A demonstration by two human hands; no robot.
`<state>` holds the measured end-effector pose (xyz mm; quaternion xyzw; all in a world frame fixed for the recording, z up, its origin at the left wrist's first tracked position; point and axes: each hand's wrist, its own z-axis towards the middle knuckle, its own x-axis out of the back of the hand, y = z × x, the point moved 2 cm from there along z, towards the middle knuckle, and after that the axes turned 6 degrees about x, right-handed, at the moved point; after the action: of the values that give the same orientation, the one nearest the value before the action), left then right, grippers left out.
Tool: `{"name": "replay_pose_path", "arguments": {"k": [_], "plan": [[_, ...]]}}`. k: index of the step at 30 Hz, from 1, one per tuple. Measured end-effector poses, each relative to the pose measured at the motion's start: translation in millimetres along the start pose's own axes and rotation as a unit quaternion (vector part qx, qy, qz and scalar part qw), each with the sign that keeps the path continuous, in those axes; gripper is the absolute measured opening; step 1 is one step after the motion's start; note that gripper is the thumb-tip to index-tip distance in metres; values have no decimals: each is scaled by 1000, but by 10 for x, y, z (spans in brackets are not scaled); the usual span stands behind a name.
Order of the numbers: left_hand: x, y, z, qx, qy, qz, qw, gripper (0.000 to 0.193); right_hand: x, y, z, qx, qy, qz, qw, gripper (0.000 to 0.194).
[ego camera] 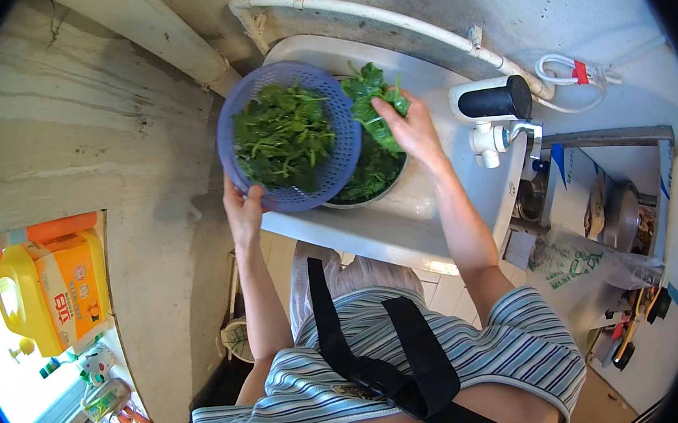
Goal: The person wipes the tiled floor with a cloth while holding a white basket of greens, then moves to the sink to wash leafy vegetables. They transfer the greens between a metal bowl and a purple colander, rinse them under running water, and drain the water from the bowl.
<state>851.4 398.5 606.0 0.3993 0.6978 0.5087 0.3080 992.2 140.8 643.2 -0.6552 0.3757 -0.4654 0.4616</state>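
My left hand (243,211) grips the near left rim of a purple plastic colander (342,144), which holds a heap of leafy greens (284,137). In my right hand (413,125) is a bunch of wet green leaves (372,101), pinched between thumb and fingers just right of the colander. Partly hidden under the colander, a round metal-rimmed bowl (402,176) with more leafy greens (366,175) sits in the white sink (418,204).
A white faucet heater (490,101) with a metal spout stands at the sink's right. A white pipe (385,18) runs along the wall behind. At right are shelves with metal pans (621,215) and a plastic bag (570,262). A yellow detergent jug (50,291) stands on the left ledge.
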Motion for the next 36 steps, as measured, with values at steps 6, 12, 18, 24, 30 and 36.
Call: {"name": "replay_pose_path", "arguments": {"k": [6,12,18,24,30,36], "plan": [[-407,-72,-131,95,-57,-35,993,57,-644,-213,-249,67,-92,-356,928,70],[-460,36,-143,123,-98,-37,987,63,-673,7,-324,102,5,-279,955,46],[-476,28,-73,136,-107,-66,983,71,-840,-121,-471,200,-168,-335,905,55],[-461,34,-114,160,-137,-76,975,71,-338,-165,-57,228,-136,-354,897,93],[-338,28,-107,152,-67,-38,985,69,83,372,259,235,193,-164,938,31],[25,234,-145,96,-6,-44,994,57,-614,1532,343,47,88,-410,907,38]]}}
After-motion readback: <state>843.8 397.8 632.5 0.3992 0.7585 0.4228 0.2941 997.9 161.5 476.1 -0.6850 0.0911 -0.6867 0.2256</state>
